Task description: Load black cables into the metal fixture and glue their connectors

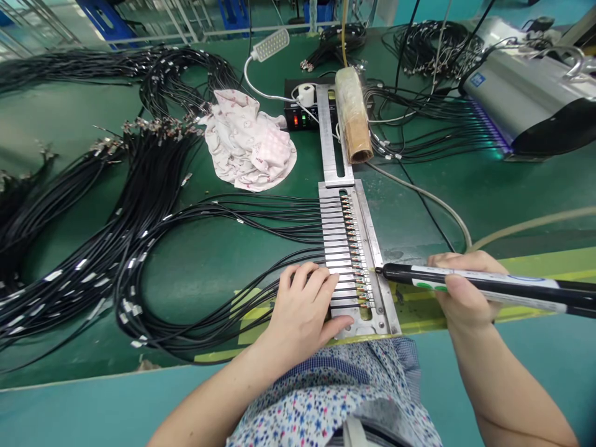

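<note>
A metal fixture plate [334, 248] lies before me, with a row of black cables [279, 236] laid side by side across it. Their small metal connectors [356, 248] line up along its slot. My left hand [302, 304] rests on the near cables at the plate's left edge, fingers spread and slightly bent, gripping nothing. In my right hand [468, 288] is a long black pen-shaped tool [507, 285] with a white label and green marks. Its narrow tip points left, over the plate's right part and close beside the connectors; contact cannot be made out.
Black cable bundles [153, 167] cover the table's left side. A crumpled cloth [251, 143], a lamp [270, 45], a black box with lit indicators [298, 118] and a wrapped tube [354, 115] stand beyond the plate. A silver machine [531, 93] glows purple at right.
</note>
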`<state>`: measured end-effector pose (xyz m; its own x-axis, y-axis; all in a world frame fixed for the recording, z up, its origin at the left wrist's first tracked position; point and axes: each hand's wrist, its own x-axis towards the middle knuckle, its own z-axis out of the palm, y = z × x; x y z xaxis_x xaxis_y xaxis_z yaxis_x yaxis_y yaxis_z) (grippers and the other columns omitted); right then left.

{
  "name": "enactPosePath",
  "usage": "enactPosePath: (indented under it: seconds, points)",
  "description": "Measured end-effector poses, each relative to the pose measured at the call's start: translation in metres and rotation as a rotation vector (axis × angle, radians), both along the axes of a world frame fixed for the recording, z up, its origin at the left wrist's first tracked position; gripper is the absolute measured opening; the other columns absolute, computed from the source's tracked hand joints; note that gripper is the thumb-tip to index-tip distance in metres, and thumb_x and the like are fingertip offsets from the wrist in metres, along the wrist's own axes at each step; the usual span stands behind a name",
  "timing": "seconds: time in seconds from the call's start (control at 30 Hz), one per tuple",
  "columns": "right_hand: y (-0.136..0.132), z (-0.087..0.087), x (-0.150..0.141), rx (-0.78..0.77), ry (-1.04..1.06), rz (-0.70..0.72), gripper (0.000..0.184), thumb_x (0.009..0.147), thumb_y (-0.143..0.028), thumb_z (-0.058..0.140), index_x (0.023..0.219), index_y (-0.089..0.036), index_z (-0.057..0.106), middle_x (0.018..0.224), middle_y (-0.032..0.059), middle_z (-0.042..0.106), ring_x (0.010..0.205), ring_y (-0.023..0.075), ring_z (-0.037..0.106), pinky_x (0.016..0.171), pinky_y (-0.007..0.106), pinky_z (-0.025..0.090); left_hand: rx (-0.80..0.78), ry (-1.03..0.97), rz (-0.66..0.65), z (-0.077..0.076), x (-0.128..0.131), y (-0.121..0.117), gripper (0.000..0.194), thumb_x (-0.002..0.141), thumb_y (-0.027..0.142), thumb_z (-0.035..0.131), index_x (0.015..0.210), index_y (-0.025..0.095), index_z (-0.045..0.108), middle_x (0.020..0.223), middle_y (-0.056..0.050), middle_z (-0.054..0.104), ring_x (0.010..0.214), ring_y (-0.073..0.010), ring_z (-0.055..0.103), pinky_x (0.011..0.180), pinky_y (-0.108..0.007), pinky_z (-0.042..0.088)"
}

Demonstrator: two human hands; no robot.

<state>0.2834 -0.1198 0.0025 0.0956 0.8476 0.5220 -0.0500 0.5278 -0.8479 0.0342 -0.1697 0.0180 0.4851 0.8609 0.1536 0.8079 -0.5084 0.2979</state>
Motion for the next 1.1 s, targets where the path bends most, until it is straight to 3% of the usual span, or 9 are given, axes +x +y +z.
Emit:
enactPosePath:
  seconds: [0.77, 1.1]
  points:
    - [-0.001, -0.001, 0.001, -0.01, 0.007, 0.069, 0.01, 0.066, -0.019, 0.065, 0.075, -0.021, 0.067, 0.053, -0.0009, 0.058, 0.037, 0.013, 0.044, 0.04, 0.032, 0.033, 0.0, -0.024, -0.002, 0.0, 0.0, 0.0, 0.051, 0.082, 0.052, 0.053, 0.114, 0.012, 0.053, 0.109, -0.012, 0.057, 0.106, -0.0294, 0.043, 0.09, -0.047, 0.032]
    - [-0.002, 0.013, -0.003, 0.033, 0.114, 0.111, 0.011, 0.065, -0.025, 0.064, 0.074, -0.02, 0.068, 0.039, -0.0035, 0.048, 0.03, 0.01, 0.037, 0.036, 0.027, 0.028, 0.043, -0.031, -0.014, -0.002, -0.001, 0.0, 0.048, 0.083, 0.05, 0.051, 0.114, 0.013, 0.054, 0.107, -0.013, 0.057, 0.105, -0.0302, 0.044, 0.089, -0.048, 0.032]
